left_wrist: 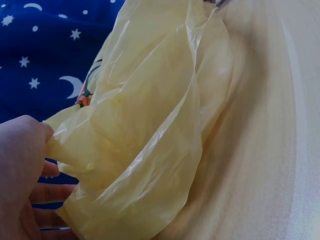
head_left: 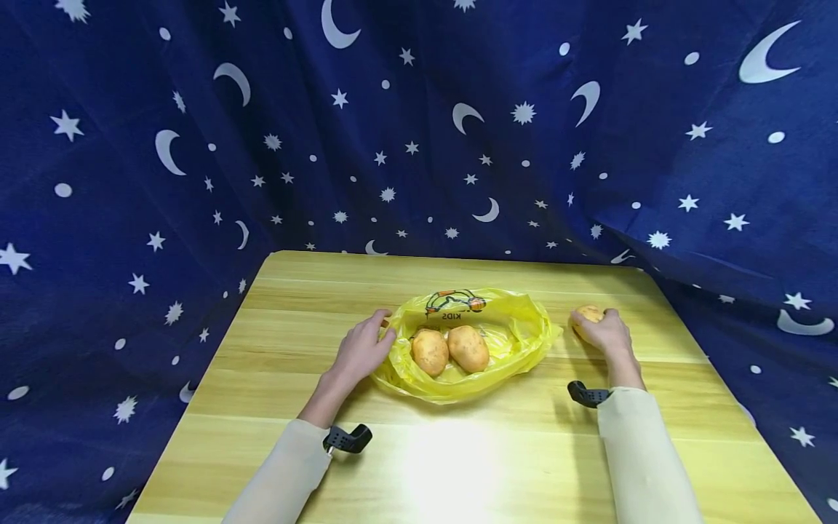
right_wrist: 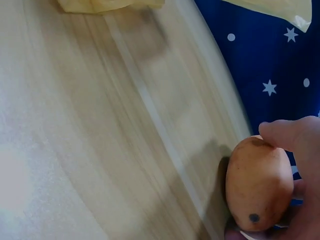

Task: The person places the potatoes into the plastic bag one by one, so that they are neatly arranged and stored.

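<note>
A yellow plastic bag (head_left: pixel 524 342) lies open on the table, with two potatoes (head_left: pixel 430 352) side by side inside it. My left hand (head_left: pixel 361 348) holds the bag's left rim. In the left wrist view the thumb (left_wrist: pixel 30 131) lies at the edge of the bag (left_wrist: pixel 145 130) and the fingers sit below, partly hidden by the plastic. To the right of the bag, my right hand (head_left: pixel 609 335) grips another potato (head_left: pixel 589 313). That potato (right_wrist: pixel 260 185) has a dark spot near one end in the right wrist view, and it sits between thumb and fingers, close to the tabletop.
Both hands work over a light wooden table (head_left: pixel 294 291). A dark blue cloth (head_left: pixel 419 131) with moons and stars hangs behind the table and along its sides. Each wrist carries a small black camera (head_left: pixel 348 439). Bright glare lies on the table's front middle.
</note>
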{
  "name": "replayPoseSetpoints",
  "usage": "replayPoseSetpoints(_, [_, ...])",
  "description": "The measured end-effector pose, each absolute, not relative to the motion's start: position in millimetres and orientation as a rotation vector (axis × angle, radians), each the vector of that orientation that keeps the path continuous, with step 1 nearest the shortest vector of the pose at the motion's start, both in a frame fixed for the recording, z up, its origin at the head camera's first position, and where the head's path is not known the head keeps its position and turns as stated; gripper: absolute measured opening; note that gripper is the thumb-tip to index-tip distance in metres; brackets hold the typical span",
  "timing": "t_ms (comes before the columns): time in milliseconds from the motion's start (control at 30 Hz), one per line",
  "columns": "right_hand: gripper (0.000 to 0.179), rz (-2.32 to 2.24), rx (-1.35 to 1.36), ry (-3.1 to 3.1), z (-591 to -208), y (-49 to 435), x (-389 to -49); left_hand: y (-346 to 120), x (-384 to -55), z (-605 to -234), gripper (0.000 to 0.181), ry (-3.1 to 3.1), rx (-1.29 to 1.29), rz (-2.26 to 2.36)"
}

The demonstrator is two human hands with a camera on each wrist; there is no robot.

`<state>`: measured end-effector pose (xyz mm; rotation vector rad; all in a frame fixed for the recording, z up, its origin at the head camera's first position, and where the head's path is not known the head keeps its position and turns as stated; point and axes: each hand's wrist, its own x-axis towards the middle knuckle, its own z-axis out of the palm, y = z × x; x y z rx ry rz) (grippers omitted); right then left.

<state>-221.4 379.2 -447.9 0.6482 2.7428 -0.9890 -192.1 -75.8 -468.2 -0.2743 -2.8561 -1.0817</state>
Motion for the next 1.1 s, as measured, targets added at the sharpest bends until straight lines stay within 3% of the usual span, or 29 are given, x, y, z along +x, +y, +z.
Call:
replayPoseSetpoints(467, [0.08, -1.367, 0.685, 2.518, -437.4, 379.7, -208.1, -74.0, -194.8, -467.9, 0.046, -2.851, -0.29, -1.092])
replayPoseSetpoints(933, [0.09, -1.469, 0.392, 2.592, -388.8, 351.9, -198.7, -72.6, -194.9, -466.9, 0.044, -2.855, -0.297, -1.053])
replayPoseSetpoints(1100, [0.086, -1.462, 0.299, 2.648, -365.3, 328.2, -195.9, -71.5, -195.0, -468.4, 0.044, -2.85, -0.295, -1.065])
